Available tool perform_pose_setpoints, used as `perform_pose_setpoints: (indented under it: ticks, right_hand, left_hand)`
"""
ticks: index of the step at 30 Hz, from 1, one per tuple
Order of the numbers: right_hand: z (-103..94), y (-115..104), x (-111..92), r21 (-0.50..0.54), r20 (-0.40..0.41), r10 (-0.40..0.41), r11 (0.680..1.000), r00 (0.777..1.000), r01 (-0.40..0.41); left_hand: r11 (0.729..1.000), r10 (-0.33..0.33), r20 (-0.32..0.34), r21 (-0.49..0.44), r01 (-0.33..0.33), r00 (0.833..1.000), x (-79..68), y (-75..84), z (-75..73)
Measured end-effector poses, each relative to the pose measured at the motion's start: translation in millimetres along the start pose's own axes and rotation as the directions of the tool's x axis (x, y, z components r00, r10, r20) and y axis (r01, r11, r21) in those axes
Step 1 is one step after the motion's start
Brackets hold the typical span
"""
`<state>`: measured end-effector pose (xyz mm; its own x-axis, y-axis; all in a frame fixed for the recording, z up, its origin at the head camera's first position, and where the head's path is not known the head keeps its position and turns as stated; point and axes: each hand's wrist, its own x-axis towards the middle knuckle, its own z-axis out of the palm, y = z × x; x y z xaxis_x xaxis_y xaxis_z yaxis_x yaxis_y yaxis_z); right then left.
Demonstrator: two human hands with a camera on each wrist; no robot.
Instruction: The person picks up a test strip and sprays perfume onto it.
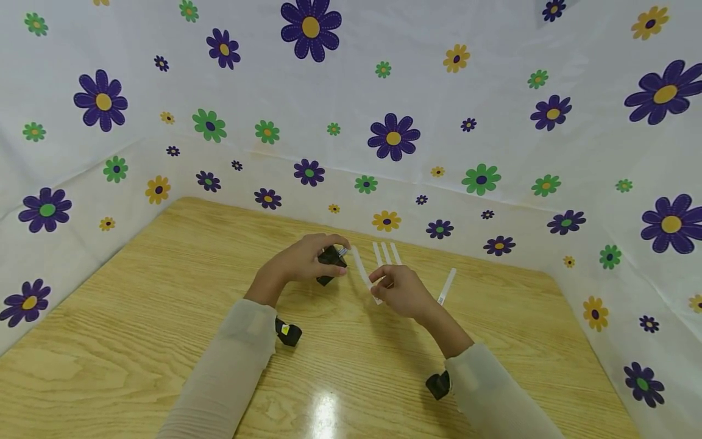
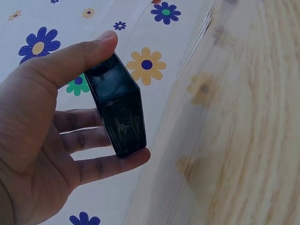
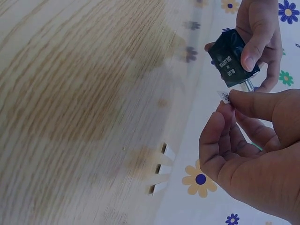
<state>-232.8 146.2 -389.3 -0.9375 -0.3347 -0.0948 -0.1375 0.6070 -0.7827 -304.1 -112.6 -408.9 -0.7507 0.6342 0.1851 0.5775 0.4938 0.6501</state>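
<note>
Dark bottle [image 2: 117,103] and white strip [image 1: 361,272] held over the tabletop [image 1: 192,274]
The bottle is gripped by the left hand [image 1: 300,259]; the strip's near end is pinched by the right hand [image 1: 404,291].

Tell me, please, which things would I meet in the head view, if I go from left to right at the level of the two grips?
The left grip, the dark bottle, the pinched white strip, the right grip, the lone white strip.
</note>
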Motion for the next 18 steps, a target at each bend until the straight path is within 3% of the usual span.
perform_pose_setpoints:
  ticks: [18]
  right_hand:
    - [-3.6,-2.1,-3.7,0.001,-0.003,-0.008,1.000,1.000,0.008]
  left_hand:
    - [0.996,-0.060,-0.005,0.060,0.060,0.998,0.6,0.1,-0.5]
